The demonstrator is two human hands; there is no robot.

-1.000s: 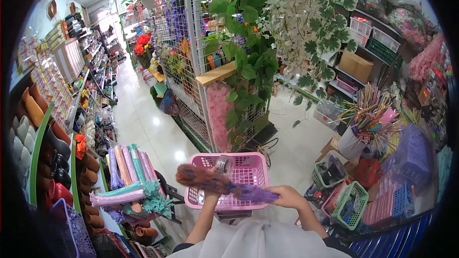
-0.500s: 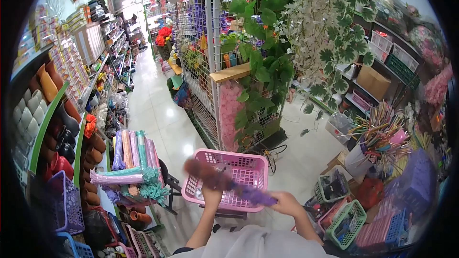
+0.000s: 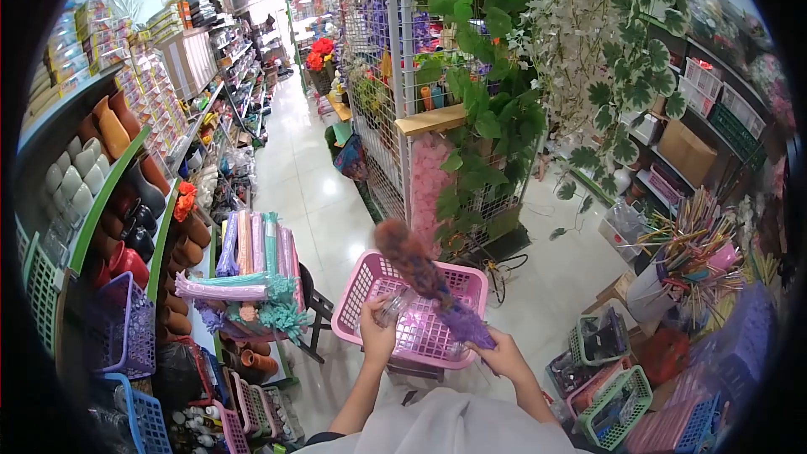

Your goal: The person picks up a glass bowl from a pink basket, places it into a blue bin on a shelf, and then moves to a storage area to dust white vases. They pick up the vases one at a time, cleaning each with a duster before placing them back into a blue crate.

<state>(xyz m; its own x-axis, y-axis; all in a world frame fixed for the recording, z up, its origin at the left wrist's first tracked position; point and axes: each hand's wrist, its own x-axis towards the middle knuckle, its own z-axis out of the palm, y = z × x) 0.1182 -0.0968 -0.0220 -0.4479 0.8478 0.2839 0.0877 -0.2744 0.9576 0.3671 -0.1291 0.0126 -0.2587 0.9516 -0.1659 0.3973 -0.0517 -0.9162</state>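
My right hand (image 3: pixel 502 356) is closed around the purple lower end of a long, fluffy duster (image 3: pixel 420 273). Its brown, blurred top points up and to the left, slanting across a pink plastic basket (image 3: pixel 361 267). My left hand (image 3: pixel 377 329) grips a clear, see-through container (image 3: pixel 393 308) over the basket's left side. Other transparent items lie inside the basket, partly hidden behind the duster. A dark stool (image 3: pixel 416 370) supports the basket in front of my body.
On the left, bundled pastel pipe cleaners (image 3: pixel 252 286) are piled on a stand by shelves with vases (image 3: pixel 113 130). Ahead rises a wire-mesh rack (image 3: pixel 378 92) with hanging leaves. Green baskets (image 3: pixel 618 408) and a bucket of sticks (image 3: pixel 635 282) stand on the right.
The duster has swung to a steeper slant and away from my left hand. My left hand now shows the clear container in its fingers. The view has shifted slightly.
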